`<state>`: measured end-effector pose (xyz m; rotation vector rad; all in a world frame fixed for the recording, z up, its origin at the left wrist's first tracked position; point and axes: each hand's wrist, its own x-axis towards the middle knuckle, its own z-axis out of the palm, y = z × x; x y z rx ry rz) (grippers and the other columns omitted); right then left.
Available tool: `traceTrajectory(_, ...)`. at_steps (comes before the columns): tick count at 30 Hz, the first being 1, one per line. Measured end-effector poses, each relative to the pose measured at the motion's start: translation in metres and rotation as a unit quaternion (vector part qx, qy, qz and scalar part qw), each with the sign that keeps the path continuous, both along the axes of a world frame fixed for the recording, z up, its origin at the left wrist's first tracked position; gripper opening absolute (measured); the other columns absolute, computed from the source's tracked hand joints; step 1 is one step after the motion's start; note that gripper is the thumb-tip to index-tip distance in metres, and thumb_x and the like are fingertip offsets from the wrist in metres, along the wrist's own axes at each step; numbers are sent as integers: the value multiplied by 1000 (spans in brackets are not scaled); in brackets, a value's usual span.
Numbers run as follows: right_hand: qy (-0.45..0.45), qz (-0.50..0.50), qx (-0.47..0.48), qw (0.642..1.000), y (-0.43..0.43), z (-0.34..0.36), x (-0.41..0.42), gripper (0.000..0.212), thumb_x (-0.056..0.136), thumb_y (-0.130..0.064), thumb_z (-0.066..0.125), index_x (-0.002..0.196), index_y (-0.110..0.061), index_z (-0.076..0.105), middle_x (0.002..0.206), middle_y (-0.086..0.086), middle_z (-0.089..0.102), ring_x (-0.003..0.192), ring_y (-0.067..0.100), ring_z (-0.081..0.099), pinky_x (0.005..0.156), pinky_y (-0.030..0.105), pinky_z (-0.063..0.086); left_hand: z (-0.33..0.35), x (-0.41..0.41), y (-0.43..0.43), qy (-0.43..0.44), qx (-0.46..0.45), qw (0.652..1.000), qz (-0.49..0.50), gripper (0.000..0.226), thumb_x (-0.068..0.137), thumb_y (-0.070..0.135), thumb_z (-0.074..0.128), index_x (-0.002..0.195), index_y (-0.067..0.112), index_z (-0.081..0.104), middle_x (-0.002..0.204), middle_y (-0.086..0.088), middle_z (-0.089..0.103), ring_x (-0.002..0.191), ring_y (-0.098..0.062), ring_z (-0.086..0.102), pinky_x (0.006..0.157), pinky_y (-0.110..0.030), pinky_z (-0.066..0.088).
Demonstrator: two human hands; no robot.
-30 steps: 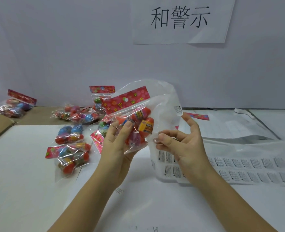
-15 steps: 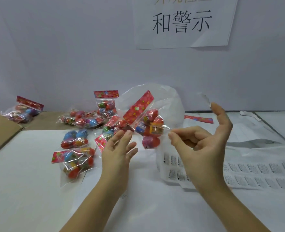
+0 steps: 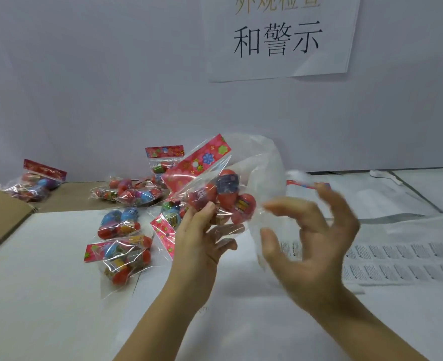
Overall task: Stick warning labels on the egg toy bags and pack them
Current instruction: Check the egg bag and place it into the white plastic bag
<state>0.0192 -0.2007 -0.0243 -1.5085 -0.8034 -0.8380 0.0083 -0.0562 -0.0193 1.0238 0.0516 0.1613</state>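
The egg toy bag (image 3: 215,190) is up in the air above the white table (image 3: 33,295), tilted, its red flowered card header (image 3: 202,162) pointing up and to the right. The left hand (image 3: 199,238) holds it from below, fingertips against the crinkled clear film, with glossy red plastic eggs bulging just above them. The right hand (image 3: 311,243) is just right of the bag. It is blurred, fingers spread wide and loosely curved, gripping nothing I can make out. Behind both rises a larger plastic bag (image 3: 264,157) of cloudy, soft film. Flat label sheets (image 3: 410,256) lie to the right, and more filled bags (image 3: 121,256) to the left.
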Motion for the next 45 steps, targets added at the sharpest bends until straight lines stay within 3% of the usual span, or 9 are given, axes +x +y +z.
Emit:
traceTrajectory(7, 173, -11, 52, 983, -7, 2, 7, 89, 76, 1, 77, 137, -31, 20, 109, -7, 65, 102, 19, 61, 91, 28, 48, 0, -2, -6, -11, 83, 996, 25, 36, 75, 35, 68, 108, 24, 63, 87, 1, 74, 77, -21, 72, 52, -27, 53)
traceTrajectory(11, 236, 4, -9, 972, 3, 4, -6, 116, 63, -35, 85, 140, -53, -1, 114, -18, 66, 117, 8, 56, 97, 18, 41, -3, -7, -15, -50, 95, 994, -17, 41, 85, 38, 66, 125, 32, 59, 113, 2, 71, 102, -23, 70, 76, -39, 58)
traceTrajectory(14, 301, 57, 46, 951, 4, 6, -8, 121, 67, -21, 87, 139, -58, -4, 115, -19, 65, 112, 3, 61, 87, 19, 50, -2, -14, -21, -92, 130, 985, -71, 39, 87, 49, 50, 121, 40, 67, 128, 6, 62, 92, -8, 67, 72, -28, 55)
traceTrajectory(19, 348, 101, 150, 920, -9, 15, 4, 114, 63, -25, 79, 144, -50, 2, 105, 1, 73, 100, 19, 70, 95, 40, 53, 0, -15, -16, -117, 332, 925, 146, 45, 70, 49, 73, 112, 50, 56, 114, 5, 56, 88, 2, 55, 73, -16, 48)
traceTrajectory(22, 373, 153, 116, 908, -9, 15, 3, 126, 58, -26, 83, 147, -47, -3, 104, 6, 73, 97, 20, 71, 81, 29, 58, 8, -6, -4, -52, 235, 971, -17, 72, 59, 51, 73, 126, 32, 55, 122, 4, 64, 114, -16, 61, 93, -33, 52)
traceTrajectory(26, 356, 89, 49, 929, -2, 12, -2, 125, 59, -39, 85, 144, -54, -5, 117, -9, 68, 111, 4, 62, 86, 10, 48, 10, -2, -6, -11, 122, 990, -64, 36, 77, 20, 77, 110, 8, 68, 99, -8, 73, 93, -25, 70, 82, -35, 59)
traceTrajectory(29, 280, 11, 51, 959, -9, 17, 1, 105, 61, -47, 84, 134, -60, 9, 134, -14, 48, 124, -5, 46, 100, 15, 39, 11, 3, 4, 7, 50, 998, -37, 46, 74, 20, 71, 118, 7, 64, 104, -13, 74, 91, -27, 73, 68, -32, 60)
traceTrajectory(35, 309, 58, 143, 939, -24, 24, 14, 20, 71, -19, 68, 90, -28, 70, 89, -3, 72, 88, 15, 68, 79, 28, 55, -2, -4, 17, 32, 4, 998, -59, 95, 46, -6, 79, 134, 16, 50, 113, -25, 69, 93, -37, 72, 69, -33, 60)
traceTrajectory(45, 374, 122, 4, 919, -27, 31, 11, 18, 75, -8, 70, 69, -24, 76, 69, 3, 70, 67, 19, 68, 58, 26, 54, -5, -9, 14, 5, 4, 998, -60, 105, 57, -8, 82, 144, 31, 39, 130, -21, 60, 102, -38, 69, 72, -42, 60)
